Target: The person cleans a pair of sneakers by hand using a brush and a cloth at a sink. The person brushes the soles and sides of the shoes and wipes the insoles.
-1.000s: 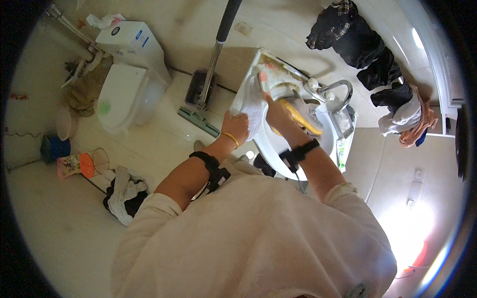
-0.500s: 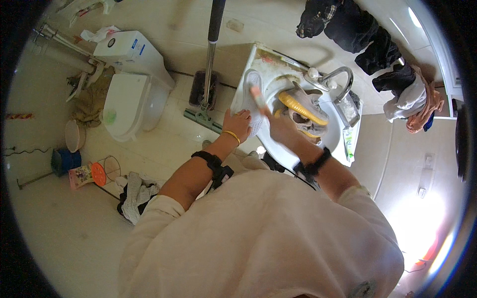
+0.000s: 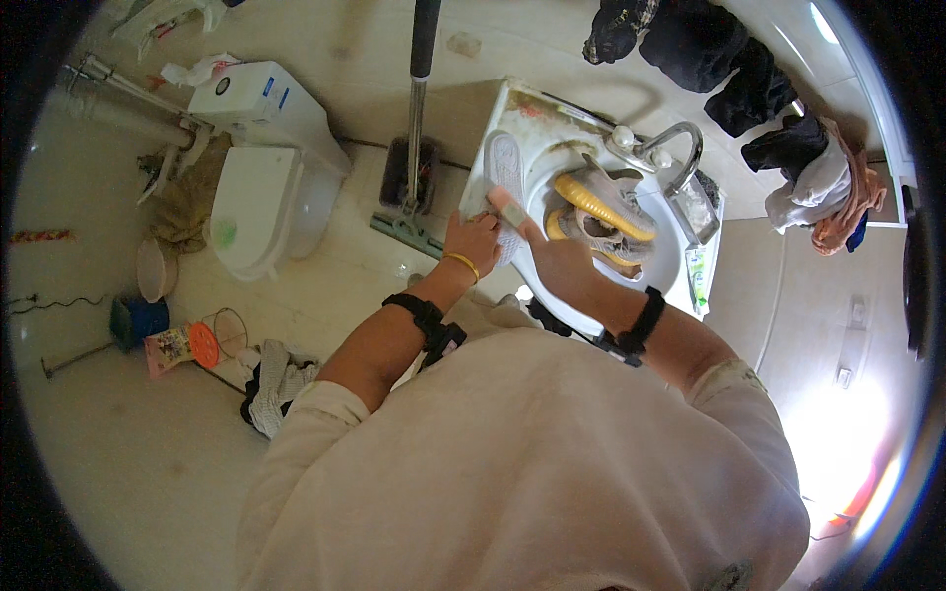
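A white shoe insole [image 3: 503,161] lies lengthwise along the left ledge of the washbasin [image 3: 664,233]. Curled over its near end, my left hand [image 3: 473,241] grips it at the edge. My right hand [image 3: 564,258] is closed around a small brush [image 3: 507,207] with a pinkish end, which lies across the middle of the insole; its bristles are hidden. A pair of grey shoes with yellow soles rests in the basin, one shoe [image 3: 606,205] partly over the other shoe [image 3: 583,234].
A curved faucet [image 3: 680,148] rises behind the basin, with a soap tray [image 3: 693,215] and a green-white tube [image 3: 697,276] at right. Left of the basin stand a squeegee mop [image 3: 414,148], a dark bin [image 3: 397,177] and a toilet [image 3: 258,202]. Dark clothes [image 3: 754,94] hang at upper right.
The brush in my right hand has slid slightly down and left along the insole, and its motion blur is gone. My left hand stays on the insole's near end.
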A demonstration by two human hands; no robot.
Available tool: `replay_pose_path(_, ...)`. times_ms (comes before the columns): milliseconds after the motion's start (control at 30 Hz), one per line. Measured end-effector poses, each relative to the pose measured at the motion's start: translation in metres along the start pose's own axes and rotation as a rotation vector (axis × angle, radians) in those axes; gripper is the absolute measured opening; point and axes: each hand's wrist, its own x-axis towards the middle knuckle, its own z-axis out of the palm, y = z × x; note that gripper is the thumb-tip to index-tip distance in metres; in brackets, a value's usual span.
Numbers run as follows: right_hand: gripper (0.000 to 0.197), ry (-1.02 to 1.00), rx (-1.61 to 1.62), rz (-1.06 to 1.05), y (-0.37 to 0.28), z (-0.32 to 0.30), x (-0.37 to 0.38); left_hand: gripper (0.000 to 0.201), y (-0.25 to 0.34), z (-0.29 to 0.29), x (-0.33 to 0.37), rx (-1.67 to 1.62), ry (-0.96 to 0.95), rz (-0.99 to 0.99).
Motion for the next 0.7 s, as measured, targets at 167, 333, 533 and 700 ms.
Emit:
replay_pose_path(167,0.049,0.143,-0.265,0.047,0.027,-0.018,0.068,0.036,0.002,0.002,0.004,0.037,0.131,0.044)
replay_pose_path(333,0.056,-0.158,0.106,-0.004,0.003,-0.015,0.01,0.032,-0.006,0.015,0.001,-0.058,0.165,0.006)
replay_pose_path(533,0.06,-0.069,0.009,0.151,0.05,0.027,0.07,0.027,0.002,0.044,0.03,-0.158,0.27,-0.083)
replay_pose_path(700,0.064,-0.058,0.236,0.031,0.062,0.053,0.059,0.031,0.002,0.007,0.01,-0.059,0.018,-0.057)
